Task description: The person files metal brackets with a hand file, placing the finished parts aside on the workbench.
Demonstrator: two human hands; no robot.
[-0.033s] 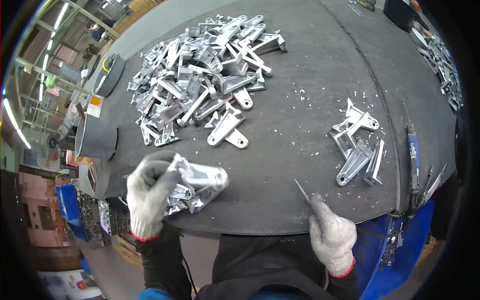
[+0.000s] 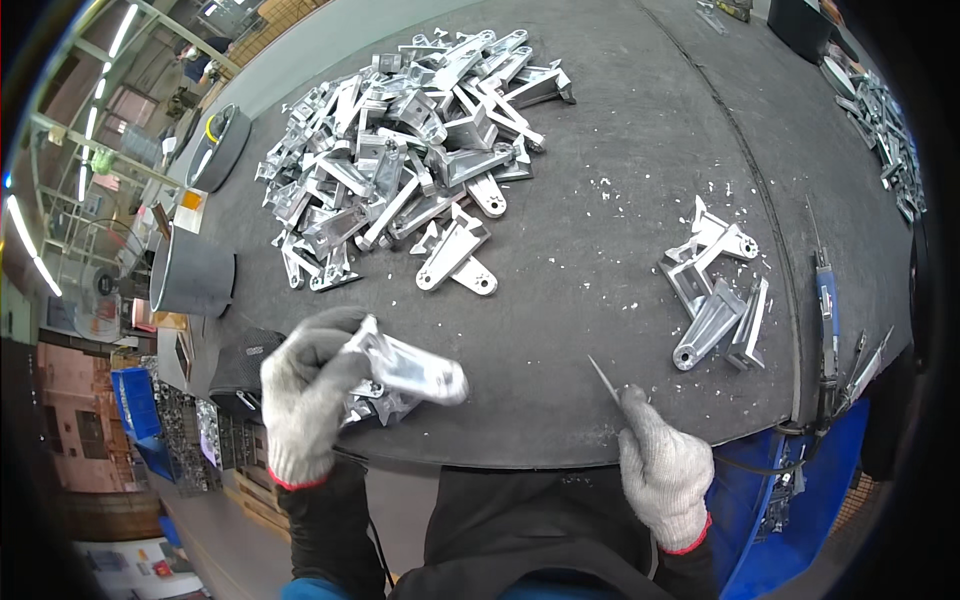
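Note:
My left hand [image 2: 315, 390], in a white knit glove with grey fingers, is closed around the upper end of a silvery cast metal bracket [image 2: 415, 372]. The bracket's narrow rounded end points right, slightly blurred. Beneath it lie more metal brackets [image 2: 392, 406] on the dark table, partly hidden by the hand and the held piece. At the right front edge my right hand [image 2: 662, 465], gloved alike, is closed on a thin pointed metal tool [image 2: 603, 378]. Its slim tip sticks out up and to the left; the rest is hidden in the fist.
A large heap of brackets [image 2: 400, 150] covers the table's far left, two crossed brackets [image 2: 455, 262] before it. Several brackets [image 2: 712, 325] lie at right among metal chips. Beyond them is a blue-handled tool [image 2: 827, 300]. A grey bin [image 2: 195, 275] stands left; a blue container [image 2: 800, 530], lower right.
My left hand has shifted slightly right with the bracket, whose narrow end has dropped toward the lower right. My right hand and the pointed tool stay where they were.

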